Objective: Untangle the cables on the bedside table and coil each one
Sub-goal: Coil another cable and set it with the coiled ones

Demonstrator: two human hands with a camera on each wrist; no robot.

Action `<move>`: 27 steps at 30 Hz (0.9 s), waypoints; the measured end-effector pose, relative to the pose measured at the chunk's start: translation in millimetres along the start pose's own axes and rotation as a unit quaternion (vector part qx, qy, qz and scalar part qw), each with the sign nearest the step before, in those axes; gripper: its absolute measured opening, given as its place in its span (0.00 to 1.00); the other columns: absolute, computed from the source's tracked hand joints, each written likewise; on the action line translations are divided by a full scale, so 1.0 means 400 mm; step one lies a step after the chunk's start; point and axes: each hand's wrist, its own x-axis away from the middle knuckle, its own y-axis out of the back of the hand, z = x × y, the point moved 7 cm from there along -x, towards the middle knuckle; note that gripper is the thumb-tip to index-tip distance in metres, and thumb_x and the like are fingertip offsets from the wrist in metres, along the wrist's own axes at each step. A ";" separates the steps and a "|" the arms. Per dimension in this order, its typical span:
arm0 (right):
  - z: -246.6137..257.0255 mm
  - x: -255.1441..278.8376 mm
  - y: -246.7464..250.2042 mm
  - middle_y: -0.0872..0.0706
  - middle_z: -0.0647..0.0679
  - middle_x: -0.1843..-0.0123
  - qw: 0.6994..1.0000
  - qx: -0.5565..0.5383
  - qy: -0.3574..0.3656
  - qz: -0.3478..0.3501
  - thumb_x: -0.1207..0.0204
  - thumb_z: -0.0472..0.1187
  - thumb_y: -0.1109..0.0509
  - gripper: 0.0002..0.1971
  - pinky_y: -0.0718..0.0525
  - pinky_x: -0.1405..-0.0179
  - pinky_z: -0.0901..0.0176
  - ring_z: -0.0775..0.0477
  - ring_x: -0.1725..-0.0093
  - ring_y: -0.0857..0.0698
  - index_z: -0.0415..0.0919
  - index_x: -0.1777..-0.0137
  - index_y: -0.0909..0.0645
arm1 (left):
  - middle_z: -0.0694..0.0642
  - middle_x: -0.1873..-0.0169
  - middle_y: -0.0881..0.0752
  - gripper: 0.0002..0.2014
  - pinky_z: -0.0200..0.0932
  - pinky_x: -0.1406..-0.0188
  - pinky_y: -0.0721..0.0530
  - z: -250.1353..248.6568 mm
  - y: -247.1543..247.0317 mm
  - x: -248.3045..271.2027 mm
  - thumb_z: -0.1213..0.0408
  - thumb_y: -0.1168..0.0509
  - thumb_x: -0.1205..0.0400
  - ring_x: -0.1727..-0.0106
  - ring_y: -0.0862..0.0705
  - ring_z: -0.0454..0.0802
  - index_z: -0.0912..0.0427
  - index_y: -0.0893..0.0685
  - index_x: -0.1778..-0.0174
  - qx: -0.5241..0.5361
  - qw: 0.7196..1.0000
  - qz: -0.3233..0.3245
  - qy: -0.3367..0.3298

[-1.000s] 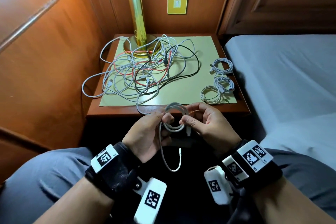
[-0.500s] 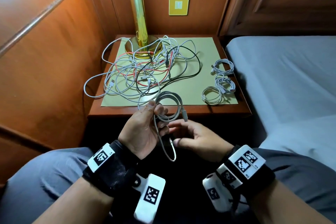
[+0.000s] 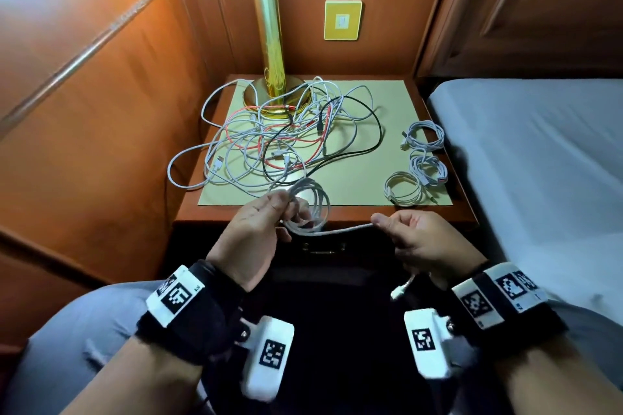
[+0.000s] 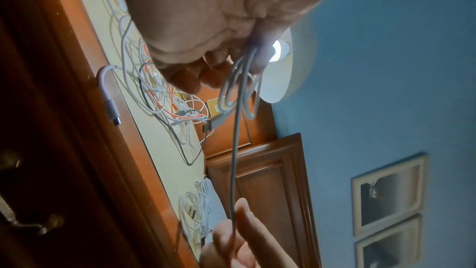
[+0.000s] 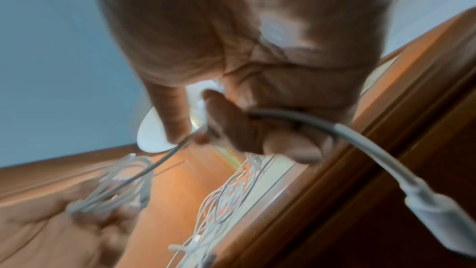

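A wooden bedside table [image 3: 435, 212] is seen in a corner of wood panelling, just beside a bed [image 3: 539, 152]. Most of its top is covered by a pale yellow mat [image 3: 387, 104]. A brass lamp base [image 3: 274, 96] is stood at the mat's back left. A tangle of white, red and black cables [image 3: 269, 145] is spread over the mat's left and middle, with loops hung past the table's left edge. Three coiled white cables [image 3: 419, 162] are laid along the mat's right side.
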 end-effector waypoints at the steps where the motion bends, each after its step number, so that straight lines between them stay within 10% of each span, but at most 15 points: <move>1: -0.005 0.000 -0.003 0.35 0.49 0.79 0.999 -0.047 -0.007 -0.012 0.21 0.49 0.27 0.16 0.40 0.85 0.66 0.54 0.84 0.38 0.40 0.62 0.26 | 0.57 0.61 0.15 0.16 0.47 0.58 0.28 0.003 -0.014 0.004 0.52 0.43 0.16 0.59 0.20 0.49 0.50 0.19 0.69 -0.071 0.997 0.019 -0.024; 4: -0.010 0.000 -0.021 0.32 0.49 0.74 0.983 -0.180 -0.017 -0.025 0.13 0.42 0.36 0.12 0.38 0.86 0.65 0.56 0.81 0.35 0.40 0.59 0.27 | 0.54 0.64 0.13 0.18 0.55 0.48 0.20 0.043 -0.048 0.015 0.44 0.46 0.16 0.58 0.16 0.53 0.44 0.17 0.66 -0.275 0.957 0.058 -0.068; 8: 0.008 0.009 -0.054 0.23 0.44 0.67 0.966 -0.257 0.011 -0.016 0.11 0.35 0.41 0.08 0.22 0.80 0.59 0.51 0.74 0.22 0.34 0.49 0.22 | 0.46 0.69 0.16 0.21 0.54 0.52 0.20 0.077 -0.053 0.008 0.42 0.47 0.17 0.62 0.18 0.46 0.51 0.19 0.67 -0.299 0.952 0.022 -0.060; 14: 0.022 0.023 -0.093 0.13 0.46 0.46 0.981 0.029 0.190 -0.033 0.16 0.42 0.32 0.11 0.14 0.41 0.58 0.54 0.46 0.11 0.46 0.38 0.11 | 0.39 0.73 0.20 0.15 0.39 0.62 0.25 0.107 -0.077 0.014 0.53 0.44 0.17 0.68 0.25 0.37 0.52 0.23 0.67 -0.212 0.977 0.006 -0.029; 17: 0.030 0.027 -0.081 0.14 0.50 0.52 0.966 0.113 0.216 -0.086 0.19 0.40 0.26 0.10 0.19 0.47 0.73 0.61 0.51 0.13 0.52 0.42 0.10 | 0.43 0.73 0.22 0.16 0.33 0.67 0.25 0.121 -0.098 0.022 0.58 0.43 0.12 0.70 0.26 0.36 0.56 0.23 0.66 -0.123 0.992 0.014 0.023; 27: -0.029 -0.002 0.004 0.22 0.48 0.71 0.942 0.327 -0.062 -0.042 0.24 0.46 0.31 0.13 0.19 0.70 0.57 0.47 0.72 0.19 0.45 0.68 0.26 | 0.55 0.73 0.18 0.20 0.58 0.56 0.22 0.057 -0.041 0.005 0.49 0.45 0.16 0.67 0.21 0.56 0.58 0.20 0.67 -0.306 0.951 0.015 -0.025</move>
